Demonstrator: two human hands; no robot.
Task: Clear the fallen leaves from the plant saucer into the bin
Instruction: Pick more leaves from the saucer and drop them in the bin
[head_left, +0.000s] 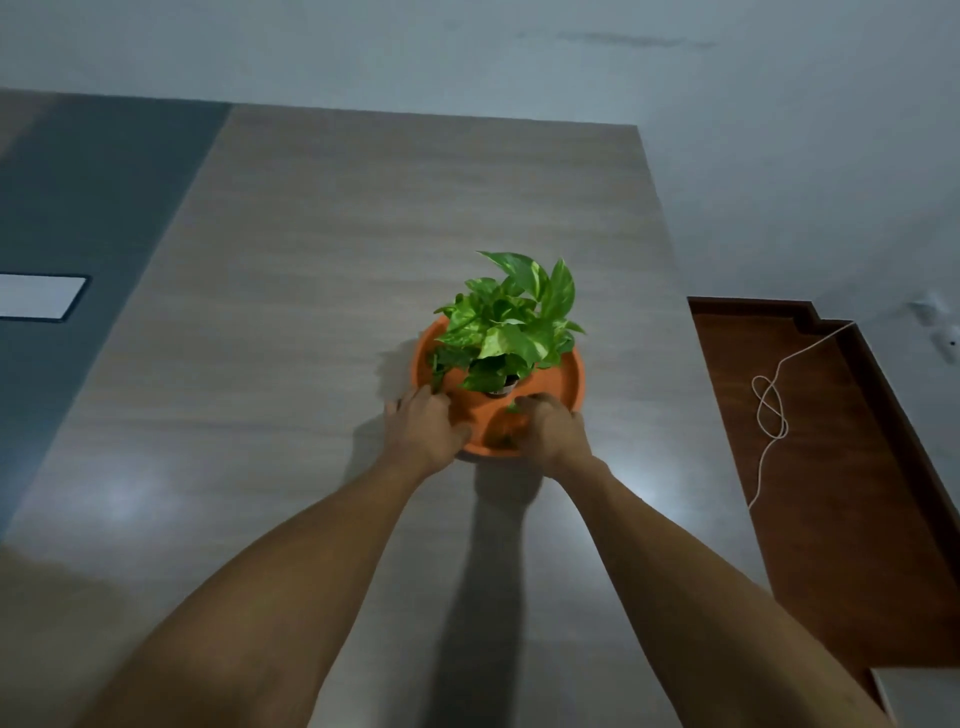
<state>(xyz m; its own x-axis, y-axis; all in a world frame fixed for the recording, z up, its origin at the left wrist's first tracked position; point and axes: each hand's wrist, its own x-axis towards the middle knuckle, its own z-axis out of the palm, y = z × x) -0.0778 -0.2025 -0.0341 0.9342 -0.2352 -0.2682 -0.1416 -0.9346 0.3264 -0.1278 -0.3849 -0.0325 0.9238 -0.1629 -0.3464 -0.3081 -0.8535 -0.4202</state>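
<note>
a person's two bare forearms reach forward from the bottom of the view across a pale wood-grain table (322, 270), both ending at an orange plant saucer (563, 384) that sits near the table's middle right. a small pot (503, 387), mostly hidden, stands in the saucer under a pothos plant (511, 325) with bright green, yellow-marbled leaves.

the left hand (423, 423) lies back-up over the saucer's near left rim, fingers bent down inside toward dark fallen leaves (439, 366) on the saucer's left side; the thumb stretches right along the near rim. whether the fingertips hold a leaf cannot be told, as the hand hides them.

the right hand (550, 428) lies back-up over the near right part of the saucer, knuckles raised and fingers curled inward. bits of green leaf (506, 439) show at and below its fingertips on the saucer floor, and it seems to be pinching or gathering them, though the grip is not plain.

to the right of the table lies dark reddish-brown wood (831, 493) with a thin white cord (771, 415) looped across it. a pale wall (727, 156) stands behind. the arms cast a dark shadow between them on the table.
</note>
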